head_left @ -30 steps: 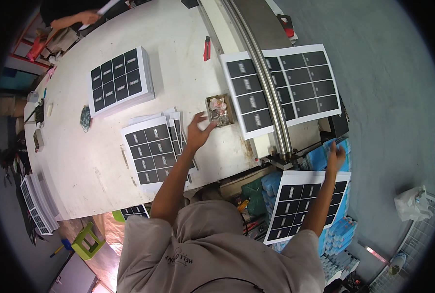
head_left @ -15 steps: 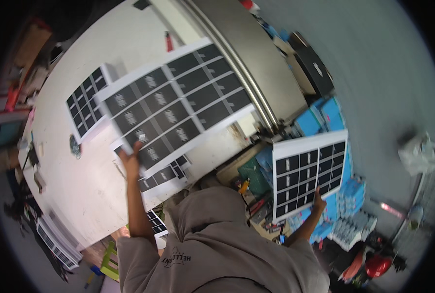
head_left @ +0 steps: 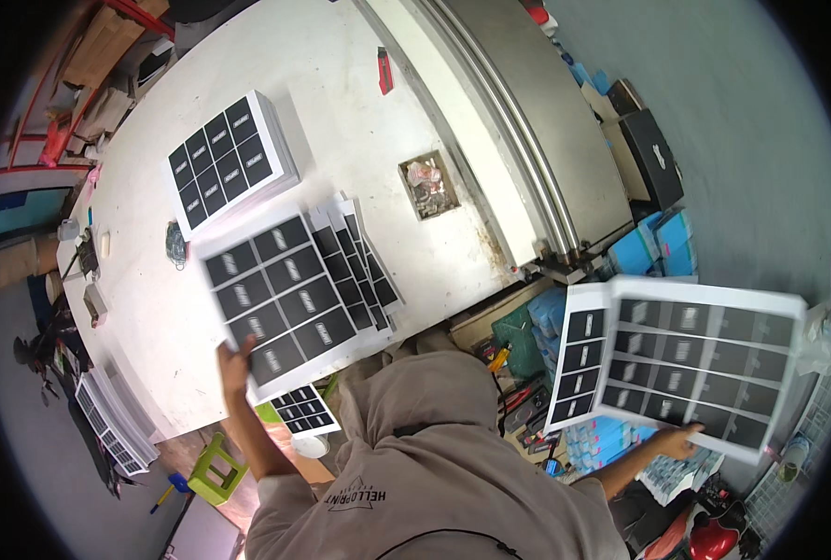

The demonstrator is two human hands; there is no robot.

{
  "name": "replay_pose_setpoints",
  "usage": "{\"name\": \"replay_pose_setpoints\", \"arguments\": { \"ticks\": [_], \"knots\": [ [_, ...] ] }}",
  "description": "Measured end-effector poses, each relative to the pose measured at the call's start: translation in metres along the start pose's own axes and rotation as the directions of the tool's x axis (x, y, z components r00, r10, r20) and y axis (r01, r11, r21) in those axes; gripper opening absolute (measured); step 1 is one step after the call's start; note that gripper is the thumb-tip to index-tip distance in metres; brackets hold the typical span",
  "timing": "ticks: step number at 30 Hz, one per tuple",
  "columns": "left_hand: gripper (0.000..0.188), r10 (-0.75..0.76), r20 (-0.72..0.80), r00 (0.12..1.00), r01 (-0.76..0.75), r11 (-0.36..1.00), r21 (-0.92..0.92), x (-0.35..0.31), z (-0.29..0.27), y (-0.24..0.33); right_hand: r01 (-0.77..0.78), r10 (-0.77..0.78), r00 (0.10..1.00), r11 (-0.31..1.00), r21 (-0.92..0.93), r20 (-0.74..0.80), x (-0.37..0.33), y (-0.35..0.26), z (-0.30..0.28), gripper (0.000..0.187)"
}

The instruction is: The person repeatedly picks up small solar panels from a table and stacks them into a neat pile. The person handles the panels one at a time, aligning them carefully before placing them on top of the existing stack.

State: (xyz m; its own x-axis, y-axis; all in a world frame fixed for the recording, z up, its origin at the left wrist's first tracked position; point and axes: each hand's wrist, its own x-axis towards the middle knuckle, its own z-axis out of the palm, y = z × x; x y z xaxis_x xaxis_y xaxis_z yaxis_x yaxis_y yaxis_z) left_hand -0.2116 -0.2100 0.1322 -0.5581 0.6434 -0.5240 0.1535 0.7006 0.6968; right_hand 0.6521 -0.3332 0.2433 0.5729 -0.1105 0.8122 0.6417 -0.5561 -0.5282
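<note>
My left hand [head_left: 234,359] grips the near corner of a white sheet of black rectangular labels [head_left: 280,299], held low over the white table [head_left: 341,121]. The sheet covers part of a fanned pile of similar sheets [head_left: 364,266]. A thick stack of the same sheets [head_left: 233,163] lies farther back on the table. My right hand [head_left: 678,439] is stretched out to the right, off the table. It holds the lower edge of a large label sheet [head_left: 705,359], and a second sheet [head_left: 581,364] overlaps behind it.
A square opening with scraps in it [head_left: 427,185] sits in the table near a long steel machine [head_left: 527,121]. A small red object [head_left: 384,70] lies farther back. Blue boxes [head_left: 658,247] and a black case [head_left: 653,154] stand on the floor at right, a green stool [head_left: 212,467] at lower left.
My left hand left the square opening, lifted a label sheet, and now has it down over the fanned pile. My right hand swung its sheets out to the right.
</note>
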Motion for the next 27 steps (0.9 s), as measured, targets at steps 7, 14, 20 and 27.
{"name": "replay_pose_setpoints", "arguments": {
  "ticks": [7,14,20,27],
  "knots": [
    [0.138,0.094,-0.455,0.885,0.238,0.749,0.618,0.068,0.144,-0.128,-0.276,0.247,0.937,0.956,0.094,0.247,0.008,-0.143,0.239,0.088],
    [0.119,0.411,-0.197,0.89,-0.168,0.697,0.697,0.057,0.222,-0.051,-0.297,0.014,0.861,0.825,0.48,0.509,-0.192,-0.256,0.42,0.057],
    [0.069,0.596,0.064,0.8,-0.599,0.789,0.134,0.054,0.323,0.062,-0.297,-0.137,0.516,0.897,0.327,0.845,-0.218,-0.178,0.355,0.055],
    [0.057,0.168,0.535,0.828,0.135,0.866,-0.481,0.088,0.367,0.115,0.225,-0.077,0.659,0.969,-0.098,0.748,-0.099,-0.053,0.112,0.064]
  ]
}}
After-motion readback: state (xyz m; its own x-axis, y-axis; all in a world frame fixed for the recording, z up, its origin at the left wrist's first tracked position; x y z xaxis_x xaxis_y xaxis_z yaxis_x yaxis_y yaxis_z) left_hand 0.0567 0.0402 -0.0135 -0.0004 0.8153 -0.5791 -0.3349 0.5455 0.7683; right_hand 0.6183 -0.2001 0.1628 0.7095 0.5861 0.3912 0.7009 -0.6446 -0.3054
